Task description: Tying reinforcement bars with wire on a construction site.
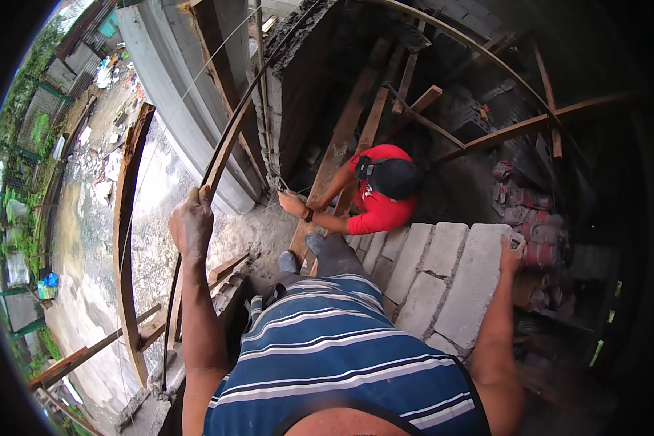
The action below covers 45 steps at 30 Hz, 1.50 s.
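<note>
My left hand (192, 219) is closed around a long dark rod (234, 120) that curves up past a wooden post. To the right, my right hand (514, 254) is at the top edge of a grey concrete block wall (443, 291). Its fingers are curled by a small greyish object (517, 240) too small to name. Below me, a person in a red shirt (385, 207) and dark cap bends forward. That person's hand (292, 203) is near the foot of a rough concrete column (287, 123).
Wooden planks (356, 131) run down beside the person, near my feet (298, 251). Corrugated metal sheets (174, 94) stand at the upper left. An upright timber (127, 218) rises at the left. Dusty red bags (534, 225) are stacked beyond the block wall.
</note>
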Each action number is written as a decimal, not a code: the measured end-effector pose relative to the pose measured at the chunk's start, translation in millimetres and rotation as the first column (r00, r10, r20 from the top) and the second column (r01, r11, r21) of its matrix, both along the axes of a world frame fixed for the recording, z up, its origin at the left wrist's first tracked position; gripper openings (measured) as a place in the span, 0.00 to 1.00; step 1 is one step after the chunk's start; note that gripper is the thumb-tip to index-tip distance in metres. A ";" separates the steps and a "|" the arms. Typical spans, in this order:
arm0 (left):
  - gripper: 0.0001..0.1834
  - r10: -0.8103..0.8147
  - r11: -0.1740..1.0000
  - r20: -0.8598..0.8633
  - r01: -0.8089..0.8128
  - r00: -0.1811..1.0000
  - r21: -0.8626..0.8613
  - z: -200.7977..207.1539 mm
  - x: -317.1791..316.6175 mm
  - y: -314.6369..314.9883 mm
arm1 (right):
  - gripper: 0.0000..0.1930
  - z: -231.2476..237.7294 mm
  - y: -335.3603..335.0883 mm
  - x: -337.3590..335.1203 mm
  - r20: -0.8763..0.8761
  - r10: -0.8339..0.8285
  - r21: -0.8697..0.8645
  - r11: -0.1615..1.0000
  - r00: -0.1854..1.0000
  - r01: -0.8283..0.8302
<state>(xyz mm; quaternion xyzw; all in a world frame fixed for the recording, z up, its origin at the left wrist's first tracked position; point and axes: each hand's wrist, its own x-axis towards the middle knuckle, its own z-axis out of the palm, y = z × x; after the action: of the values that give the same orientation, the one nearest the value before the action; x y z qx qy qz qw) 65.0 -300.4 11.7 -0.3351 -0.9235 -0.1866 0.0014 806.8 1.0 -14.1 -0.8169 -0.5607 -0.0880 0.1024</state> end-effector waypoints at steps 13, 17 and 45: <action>0.22 0.064 0.996 -0.013 -0.065 0.998 -0.066 6.0 3.2 6.7 | 0.53 -0.3 -4.1 1.6 -0.055 -0.033 -0.010 0.999 0.998 0.033; 0.22 0.078 0.996 -0.003 -0.078 0.997 -0.039 1.6 2.3 3.0 | 0.52 1.6 -5.1 -8.8 -0.072 -0.049 -0.003 0.999 0.996 0.049; 0.24 0.070 0.997 0.145 -0.064 0.987 -0.048 12.2 -9.8 -4.8 | 0.37 -12.6 1.6 -16.6 -0.232 0.268 0.081 0.963 0.935 -0.256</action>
<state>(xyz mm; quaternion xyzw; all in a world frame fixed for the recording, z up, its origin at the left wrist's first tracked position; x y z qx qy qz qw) 55.2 -305.3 23.9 -0.2891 -0.9357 -0.1904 -0.0677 790.2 2.7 -26.7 -0.7367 -0.6456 0.0124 0.2006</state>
